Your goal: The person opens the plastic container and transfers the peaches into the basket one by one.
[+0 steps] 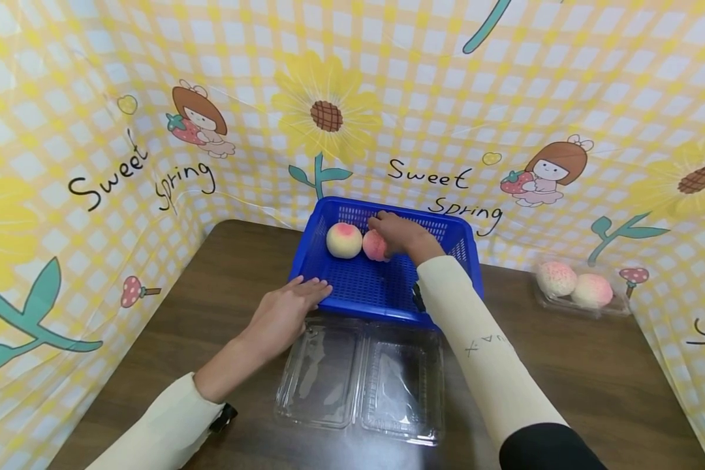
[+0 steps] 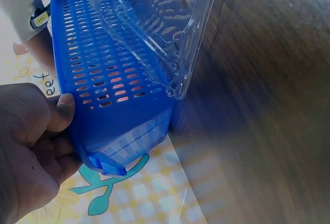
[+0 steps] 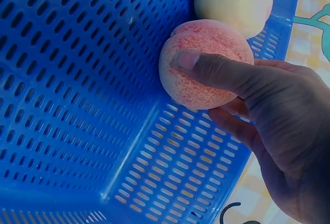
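Note:
In the head view a blue plastic basket [image 1: 382, 312] stands at the back of the table. My right hand [image 1: 401, 234] reaches into it and grips a pink speckled peach [image 3: 206, 87]; the right wrist view shows the thumb across it. Beside that one, a paler peach [image 1: 344, 241] with a pink top lies in the basket. My left hand [image 1: 288, 305] holds the basket's near left corner, its thumb against the outer wall and its fingers over the rim [image 2: 64, 74]. Just in front of the basket lies an opened clear plastic clamshell box [image 1: 358, 385], its two halves side by side.
At the table's right, another clear box [image 1: 613, 307] holds two peaches [image 1: 592, 290]. Checked yellow cloth [image 1: 252, 65] hangs behind and along the sides of the brown table [image 1: 211, 287], close to the basket's back edge.

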Tool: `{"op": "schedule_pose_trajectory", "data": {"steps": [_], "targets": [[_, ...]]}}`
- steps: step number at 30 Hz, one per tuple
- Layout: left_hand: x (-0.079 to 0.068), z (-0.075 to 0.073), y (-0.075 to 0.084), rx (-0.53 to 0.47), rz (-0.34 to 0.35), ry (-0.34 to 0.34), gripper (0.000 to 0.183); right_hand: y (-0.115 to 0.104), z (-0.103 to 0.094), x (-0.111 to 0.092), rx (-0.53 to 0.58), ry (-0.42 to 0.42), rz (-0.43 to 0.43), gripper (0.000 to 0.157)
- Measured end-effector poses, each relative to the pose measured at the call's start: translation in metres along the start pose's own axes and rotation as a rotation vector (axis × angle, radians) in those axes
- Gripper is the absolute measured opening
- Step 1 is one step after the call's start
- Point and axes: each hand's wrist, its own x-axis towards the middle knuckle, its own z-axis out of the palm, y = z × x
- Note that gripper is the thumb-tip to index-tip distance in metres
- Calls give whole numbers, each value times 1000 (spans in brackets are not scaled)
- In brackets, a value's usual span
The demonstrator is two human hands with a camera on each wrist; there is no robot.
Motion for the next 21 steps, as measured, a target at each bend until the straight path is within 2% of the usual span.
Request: {"op": "schedule_pose_trajectory", "data": {"steps": [13, 21], "targets": [[0, 1, 0, 4, 5, 5, 60, 3, 2, -9, -21, 43, 7, 71], [1, 2, 1, -7, -1, 6, 59, 16, -13, -35, -107, 80, 7, 75]]}}
